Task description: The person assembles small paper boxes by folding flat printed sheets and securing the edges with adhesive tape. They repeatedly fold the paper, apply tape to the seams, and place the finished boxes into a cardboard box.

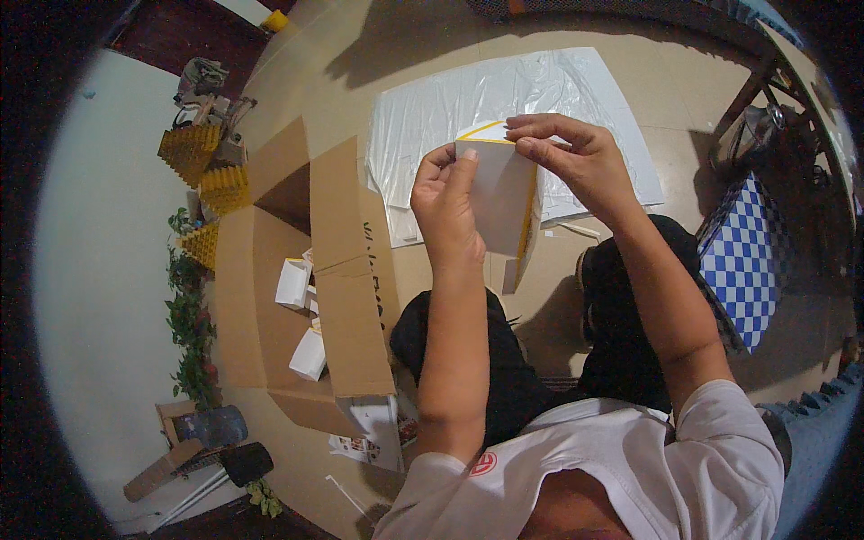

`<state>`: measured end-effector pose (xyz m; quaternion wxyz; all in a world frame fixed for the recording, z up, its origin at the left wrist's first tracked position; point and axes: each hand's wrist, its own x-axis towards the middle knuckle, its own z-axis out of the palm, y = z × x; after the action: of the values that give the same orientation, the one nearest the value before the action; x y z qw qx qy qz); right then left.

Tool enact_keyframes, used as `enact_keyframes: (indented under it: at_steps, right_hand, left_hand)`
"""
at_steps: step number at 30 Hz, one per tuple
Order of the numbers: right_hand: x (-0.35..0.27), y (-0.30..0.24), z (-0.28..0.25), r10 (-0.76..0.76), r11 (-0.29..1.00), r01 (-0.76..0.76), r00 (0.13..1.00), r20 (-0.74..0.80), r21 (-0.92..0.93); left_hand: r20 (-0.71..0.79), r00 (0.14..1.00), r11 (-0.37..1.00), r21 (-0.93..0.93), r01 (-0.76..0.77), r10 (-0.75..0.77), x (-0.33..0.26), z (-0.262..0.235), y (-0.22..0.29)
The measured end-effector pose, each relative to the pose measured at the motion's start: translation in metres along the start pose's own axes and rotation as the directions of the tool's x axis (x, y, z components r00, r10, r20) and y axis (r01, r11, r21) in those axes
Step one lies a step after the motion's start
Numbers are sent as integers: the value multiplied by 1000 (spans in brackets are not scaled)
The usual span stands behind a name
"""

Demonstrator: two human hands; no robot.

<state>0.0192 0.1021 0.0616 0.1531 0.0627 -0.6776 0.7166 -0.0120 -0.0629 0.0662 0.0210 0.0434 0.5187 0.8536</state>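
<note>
In front of me I hold up a white paper box (504,184) with yellow edging along its top and right side. My left hand (447,193) grips its upper left edge, thumb on the front and fingers curled behind. At the upper right corner, the thumb and fingers of my right hand (580,162) pinch near the yellow-edged top flap (486,133). To my left stands an open cardboard carton (355,270). Inside it lie several similar white boxes (292,283), partly hidden by the carton's walls.
Beyond my hands, a plastic-wrapped white stack (504,81) lies on the tiled floor. A blue-and-white checkered panel (742,261) leans at the right near a wooden stand. Potted plants (189,333) and yellow corrugated pieces (189,153) line the left wall. A dustpan (245,463) lies lower left.
</note>
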Motion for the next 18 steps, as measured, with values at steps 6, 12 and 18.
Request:
enact_keyframes:
  at_steps: [6, 12, 18]
  right_hand:
    - [-2, 2, 5, -173, 977, 168, 985, -26, -134]
    - [1, -11, -13, -53, 976, 51, 999, -3, -211]
    - [-42, 23, -139, -110, 973, 12, 901, -419, -229]
  left_hand:
    - [-23, 998, 999, -8, -51, 51, 0, 0, 0]
    - [-49, 987, 982, 118, -145, 152, 6, 1, -4]
    - [-51, 979, 907, 387, -165, 199, 3, -6, -10]
